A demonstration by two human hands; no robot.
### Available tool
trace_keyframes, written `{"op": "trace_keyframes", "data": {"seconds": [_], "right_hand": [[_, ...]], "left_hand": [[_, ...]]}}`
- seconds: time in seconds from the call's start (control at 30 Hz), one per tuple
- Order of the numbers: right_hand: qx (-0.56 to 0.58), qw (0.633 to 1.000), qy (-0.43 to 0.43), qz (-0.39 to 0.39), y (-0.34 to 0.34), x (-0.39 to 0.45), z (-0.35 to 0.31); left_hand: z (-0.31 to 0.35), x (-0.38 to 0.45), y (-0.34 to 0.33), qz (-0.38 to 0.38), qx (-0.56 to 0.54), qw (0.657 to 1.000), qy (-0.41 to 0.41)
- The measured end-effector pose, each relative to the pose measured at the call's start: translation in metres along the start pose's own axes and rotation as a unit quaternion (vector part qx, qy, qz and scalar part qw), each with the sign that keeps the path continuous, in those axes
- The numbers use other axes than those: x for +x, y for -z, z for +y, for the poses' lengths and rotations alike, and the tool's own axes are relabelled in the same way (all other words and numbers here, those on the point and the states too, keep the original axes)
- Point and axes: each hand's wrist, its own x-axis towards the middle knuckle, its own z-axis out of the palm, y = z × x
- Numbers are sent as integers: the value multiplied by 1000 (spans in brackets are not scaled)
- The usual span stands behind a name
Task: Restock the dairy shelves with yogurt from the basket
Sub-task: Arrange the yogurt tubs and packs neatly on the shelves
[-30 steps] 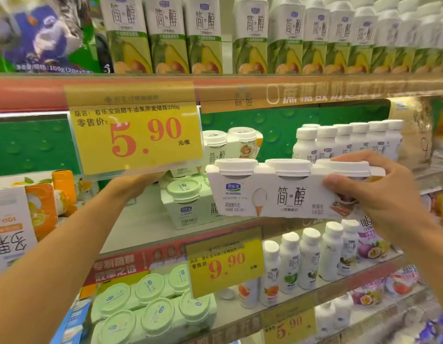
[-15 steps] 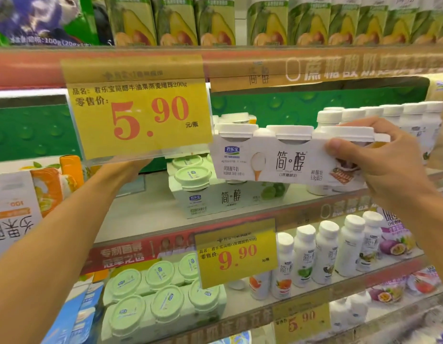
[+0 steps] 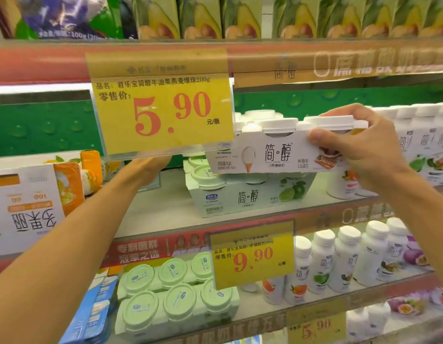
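Right hand (image 3: 369,150) gripping white cardboard-sleeved yogurt multipack (image 3: 277,150) above green-lidded yogurt pack (image 3: 247,192) on shelf (image 3: 166,207), left hand (image 3: 148,167) mostly hidden behind yellow price tag (image 3: 161,108), grip unclear

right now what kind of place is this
Most likely a supermarket dairy aisle: yellow price tag reading 5.90, rows of white yogurt bottles, and a right hand placing a white yogurt multipack on the shelf.

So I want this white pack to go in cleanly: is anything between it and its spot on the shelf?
Yes. The yellow 5.90 price tag hangs in front of the white yogurt pack, covering its left end. The left hand is under the tag's lower edge. The right hand grips the pack above the green-lidded pack.
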Motion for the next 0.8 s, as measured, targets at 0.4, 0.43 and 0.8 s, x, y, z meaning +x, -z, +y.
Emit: {"op": "trace_keyframes", "data": {"seconds": [0.4, 0.43, 0.8], "right_hand": [[27, 999, -9, -32, -10, 5, 8], [28, 999, -10, -33, -11, 6, 9], [42, 996, -19, -78, -24, 14, 15]], "left_hand": [[18, -16, -8, -58, -205, 976, -41], [15, -15, -7, -57, -207, 976, -41], [9, -75, -4, 55, -372, 926, -36]]}}
